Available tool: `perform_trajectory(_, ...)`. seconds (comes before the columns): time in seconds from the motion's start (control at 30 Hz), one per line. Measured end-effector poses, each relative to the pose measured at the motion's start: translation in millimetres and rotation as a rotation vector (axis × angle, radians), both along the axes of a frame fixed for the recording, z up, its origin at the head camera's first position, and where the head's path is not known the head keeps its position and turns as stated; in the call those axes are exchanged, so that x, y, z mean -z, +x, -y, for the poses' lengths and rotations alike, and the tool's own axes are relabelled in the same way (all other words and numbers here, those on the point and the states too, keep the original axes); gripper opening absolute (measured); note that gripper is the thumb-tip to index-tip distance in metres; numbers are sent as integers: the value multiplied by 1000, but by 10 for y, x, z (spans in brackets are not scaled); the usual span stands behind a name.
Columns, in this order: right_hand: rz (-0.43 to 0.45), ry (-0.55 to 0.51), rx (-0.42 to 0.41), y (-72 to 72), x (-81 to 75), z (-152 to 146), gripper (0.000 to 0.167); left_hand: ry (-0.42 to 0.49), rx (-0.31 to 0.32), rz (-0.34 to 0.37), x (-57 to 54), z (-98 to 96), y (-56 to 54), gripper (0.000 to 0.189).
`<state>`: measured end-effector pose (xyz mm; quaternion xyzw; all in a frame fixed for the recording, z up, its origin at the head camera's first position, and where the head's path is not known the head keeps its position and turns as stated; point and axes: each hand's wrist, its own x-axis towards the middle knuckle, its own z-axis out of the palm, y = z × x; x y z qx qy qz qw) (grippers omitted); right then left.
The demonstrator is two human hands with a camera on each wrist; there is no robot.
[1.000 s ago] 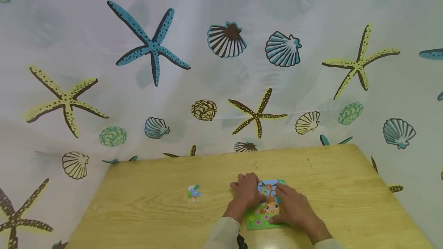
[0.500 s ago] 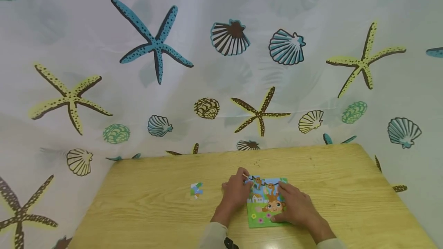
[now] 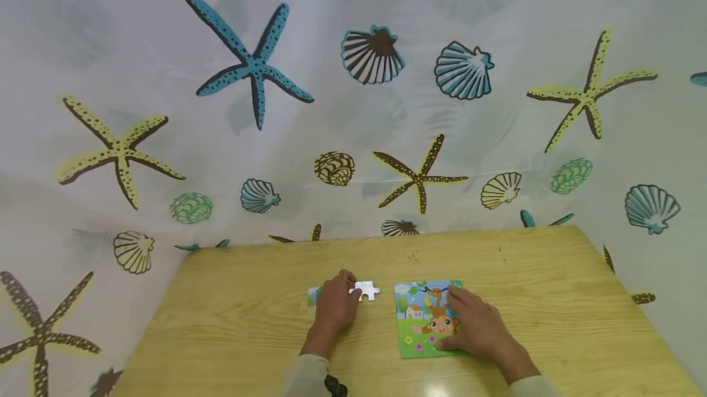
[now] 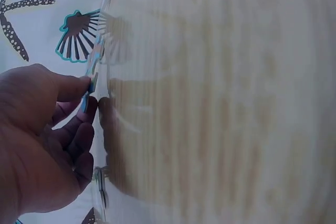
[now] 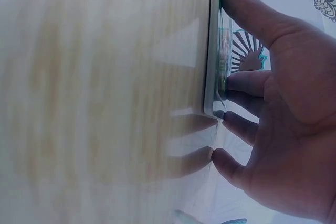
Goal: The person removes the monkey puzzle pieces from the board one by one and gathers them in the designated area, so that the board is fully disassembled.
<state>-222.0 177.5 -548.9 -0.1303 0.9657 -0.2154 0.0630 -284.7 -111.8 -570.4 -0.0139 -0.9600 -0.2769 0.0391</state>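
My left hand (image 3: 337,300) pinches a jigsaw piece (image 3: 364,291) between thumb and fingers, low over the table, left of the puzzle. In the left wrist view that piece (image 4: 90,83) is seen edge-on between thumb and fingertips. My right hand (image 3: 479,326) rests on the right side of a square jigsaw puzzle (image 3: 411,329) with a monkey, a house and flowers. Its thumb lies on the puzzle's lower part and its fingers on the upper right. From the right wrist, the puzzle's thick edge (image 5: 212,77) shows flat on the table.
More jigsaw pieces (image 3: 312,294) lie on the table, partly hidden behind my left hand. The wooden table (image 3: 237,323) extends left and right of the puzzle. A curtain (image 3: 309,121) with starfish and shells hangs along its back and sides.
My left hand has moved left from the puzzle's upper left corner, carrying a jigsaw piece away, and one small monkey there is gone. My right hand stays on the puzzle.
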Motion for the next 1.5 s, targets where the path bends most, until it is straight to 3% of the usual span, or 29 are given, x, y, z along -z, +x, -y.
perform_trajectory(0.13, -5, 0, 8, -1, -3, -30, 102, -120, -26, -7, -22, 9, -5, 19)
perform_trajectory(0.23, -7, 3, 12, -7, 3, -51, 102, -161, -23, -1, -56, -10, 18, 20)
perform_trajectory(0.37, -11, 0, 24, -14, 14, -77, 102, -106, -19, -34, -101, -100, 43, 20)
perform_trajectory(0.5, -13, 0, 41, -8, 12, -100, 102, -26, 63, -71, -149, -305, 77, 19)
perform_trajectory(0.6, -10, 5, 49, -1, 5, -114, 103, -15, 155, -74, -166, -507, 115, 20)
perform_trajectory(0.83, -8, -8, 63, -5, 33, -132, 107, -84, 318, -54, -148, -931, 207, 27)
perform_trajectory(1.0, -16, -21, 74, -28, 90, -118, 115, -137, 382, -48, -108, -1159, 221, 32)
perform_trajectory(1.23, 40, -115, 77, 5, 69, -139, 113, -207, 336, -10, -84, -1326, 230, 36)
perform_trajectory(1.5, 21, -51, 107, 34, 9, -218, 105, -198, 285, -6, -81, -1411, 213, 41)
